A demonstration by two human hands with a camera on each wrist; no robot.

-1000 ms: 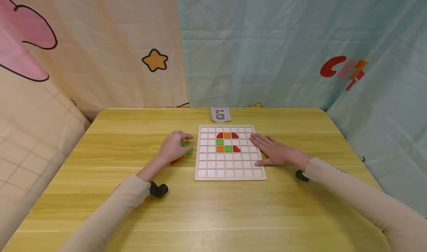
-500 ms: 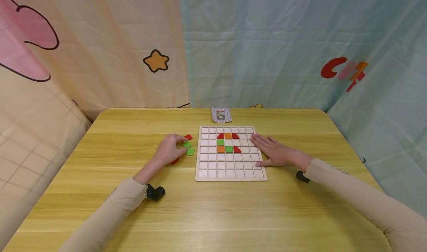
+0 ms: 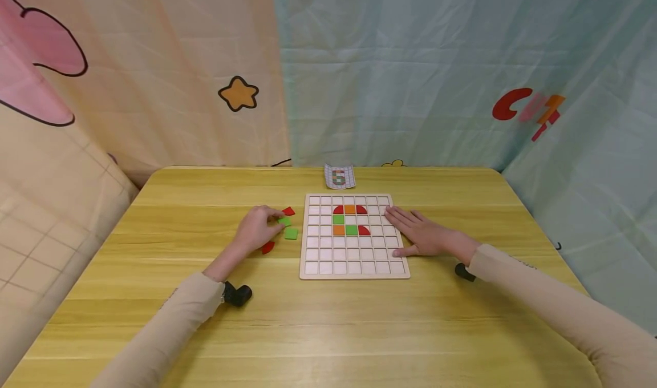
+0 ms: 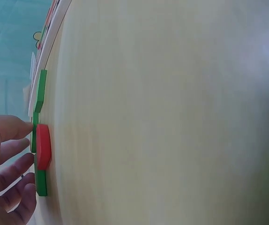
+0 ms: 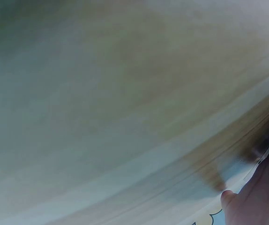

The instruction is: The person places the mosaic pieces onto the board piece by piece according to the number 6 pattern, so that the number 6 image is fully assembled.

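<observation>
My left hand (image 3: 255, 228) is at the left of the board, thumb and fingertips pinching a small green square tile (image 3: 284, 221). In the left wrist view the thumb tip meets that green tile (image 4: 34, 133). Another green tile (image 3: 291, 234) lies just nearer, with a red quarter-round tile (image 3: 267, 247) by the palm and a second red tile (image 3: 288, 211) beyond the fingertips. Flat across the right edge of the pale grid board (image 3: 354, 265) rests my right hand (image 3: 423, 234), fingers straight. Red, orange and green tiles sit in the board's cells, forming a C-like shape.
Behind the board lies a small paper card (image 3: 339, 177) printed with a coloured figure on a grid. The wooden table (image 3: 328, 331) ends at the back against a patterned curtain (image 3: 421, 91).
My left hand has drawn back to the left, uncovering the red and green tiles, and the pinched green tile has shifted slightly left. My right hand has stayed on the board's edge.
</observation>
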